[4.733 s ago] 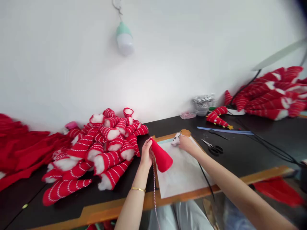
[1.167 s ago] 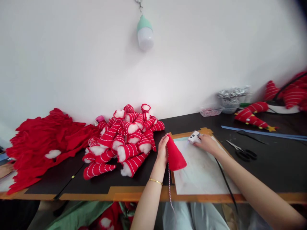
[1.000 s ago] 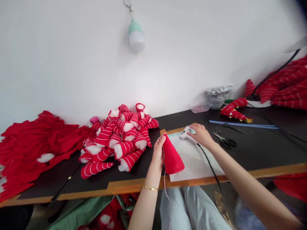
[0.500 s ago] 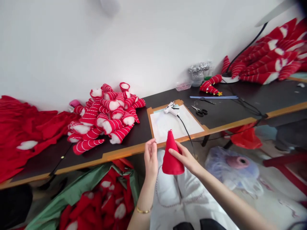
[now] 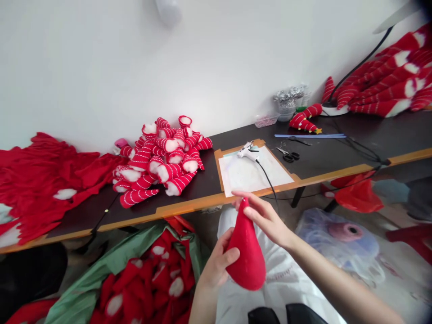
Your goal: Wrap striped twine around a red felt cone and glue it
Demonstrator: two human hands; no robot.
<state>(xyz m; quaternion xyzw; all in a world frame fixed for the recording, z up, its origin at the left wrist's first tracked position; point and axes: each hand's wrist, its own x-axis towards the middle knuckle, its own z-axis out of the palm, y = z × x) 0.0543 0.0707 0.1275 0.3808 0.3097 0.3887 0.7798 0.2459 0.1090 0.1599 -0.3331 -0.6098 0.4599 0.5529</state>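
A plain red felt cone [image 5: 249,258] is held above my lap, its narrow tip upward and its wide, rounded end towards me. My left hand [image 5: 219,258] grips the cone's lower left side, thumb across the front. Around the tip, my right hand [image 5: 265,218] closes with thumb and fingers. A seam runs down the cone's face. Beyond my hands, a white glue gun [image 5: 249,151] lies on a white sheet [image 5: 249,175] taped to the dark table. Black-handled scissors [image 5: 289,155] lie right of the sheet.
Striped red stuffed cones [image 5: 165,155] are heaped on the table [image 5: 202,191], with red cloth [image 5: 37,180] to their left. More striped cones [image 5: 388,83] pile up at right by a lamp [image 5: 334,109]. Below the edge stands a green bag [image 5: 87,281] of red pieces. The glue gun's cord [image 5: 270,180] hangs over the edge.
My left hand, free before, has come onto the cone's side. My right hand has shifted up to the tip. The cone is lower, closer to me and turned, its seam showing.
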